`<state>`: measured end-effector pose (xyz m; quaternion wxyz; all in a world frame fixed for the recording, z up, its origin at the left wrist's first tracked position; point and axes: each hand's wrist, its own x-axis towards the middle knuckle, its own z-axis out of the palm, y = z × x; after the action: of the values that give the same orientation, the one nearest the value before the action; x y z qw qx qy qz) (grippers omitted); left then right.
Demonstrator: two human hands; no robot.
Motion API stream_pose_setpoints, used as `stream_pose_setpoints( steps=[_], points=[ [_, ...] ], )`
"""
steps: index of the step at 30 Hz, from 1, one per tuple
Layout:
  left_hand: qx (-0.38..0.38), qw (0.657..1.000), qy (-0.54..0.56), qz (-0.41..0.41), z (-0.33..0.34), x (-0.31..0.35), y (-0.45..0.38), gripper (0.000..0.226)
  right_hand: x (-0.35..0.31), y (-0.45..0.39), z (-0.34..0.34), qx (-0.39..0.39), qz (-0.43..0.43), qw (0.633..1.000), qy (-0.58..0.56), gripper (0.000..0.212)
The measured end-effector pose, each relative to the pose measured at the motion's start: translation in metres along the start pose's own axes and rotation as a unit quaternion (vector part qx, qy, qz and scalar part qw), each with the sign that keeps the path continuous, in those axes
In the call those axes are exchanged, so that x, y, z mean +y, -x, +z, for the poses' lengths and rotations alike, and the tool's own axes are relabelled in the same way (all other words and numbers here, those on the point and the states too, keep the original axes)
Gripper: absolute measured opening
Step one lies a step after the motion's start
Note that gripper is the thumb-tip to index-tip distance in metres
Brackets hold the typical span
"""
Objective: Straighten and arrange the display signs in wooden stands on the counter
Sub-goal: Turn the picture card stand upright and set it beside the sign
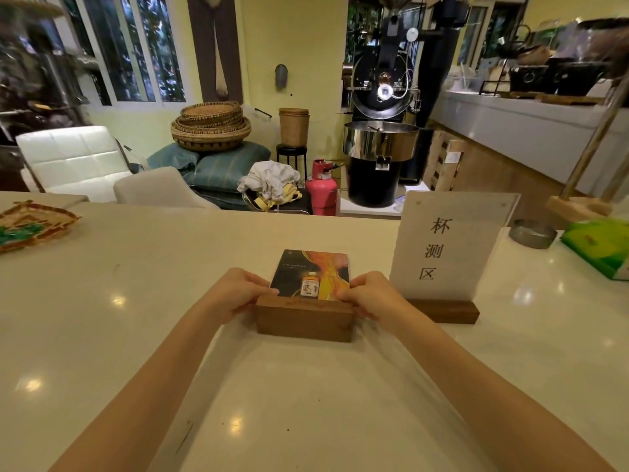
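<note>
A dark card sign with an orange bottle picture (311, 272) stands in a thick wooden stand (304, 320) in the middle of the pale counter (136, 301). My left hand (235, 292) grips the stand's left end and my right hand (369, 294) grips its right end, fingertips at the card's lower corners. Just to the right, a clear acrylic sign with black characters (446, 247) stands upright in a low, long wooden stand (446, 310), close to my right hand.
A woven tray (34, 224) lies at the counter's far left. A metal ashtray (532, 233), a green tissue box (602, 245) and a wooden pole base (578, 207) sit at the far right. Beyond the counter edge are chairs and a coffee roaster (381, 131).
</note>
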<state>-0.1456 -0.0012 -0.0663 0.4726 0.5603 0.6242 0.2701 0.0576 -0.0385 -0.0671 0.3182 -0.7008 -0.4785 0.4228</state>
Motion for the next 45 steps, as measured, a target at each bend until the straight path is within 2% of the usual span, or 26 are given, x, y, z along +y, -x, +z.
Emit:
stream_pose_setpoints(
  steps=[4,8,14,22,26,39,45],
  points=[
    [0.015,1.0,0.012,0.022,0.001,-0.001,0.004,0.031,-0.003,0.005,0.001,0.005,-0.039,0.999,-0.034,0.031],
    [0.044,0.996,0.042,0.067,-0.002,0.0,0.01,0.04,-0.008,0.006,0.002,0.022,-0.093,0.993,-0.07,0.039],
    [0.094,0.987,0.041,0.122,0.001,0.003,0.02,0.038,-0.01,0.006,0.002,0.065,-0.194,0.978,-0.051,0.044],
    [0.123,0.978,0.017,0.167,0.006,0.001,0.036,0.035,-0.002,0.016,-0.003,0.068,-0.272,0.959,-0.051,0.042],
    [0.11,0.975,0.013,0.193,0.006,-0.004,0.043,0.026,0.004,0.022,-0.005,0.068,-0.287,0.954,-0.055,0.041],
    [0.127,0.962,-0.018,0.243,0.021,-0.015,0.062,0.022,0.018,0.033,-0.013,0.065,-0.316,0.945,-0.049,0.034],
    [0.13,0.962,-0.012,0.238,0.024,-0.014,0.063,0.023,0.02,0.032,-0.014,0.077,-0.316,0.945,-0.028,0.032]
  ],
)
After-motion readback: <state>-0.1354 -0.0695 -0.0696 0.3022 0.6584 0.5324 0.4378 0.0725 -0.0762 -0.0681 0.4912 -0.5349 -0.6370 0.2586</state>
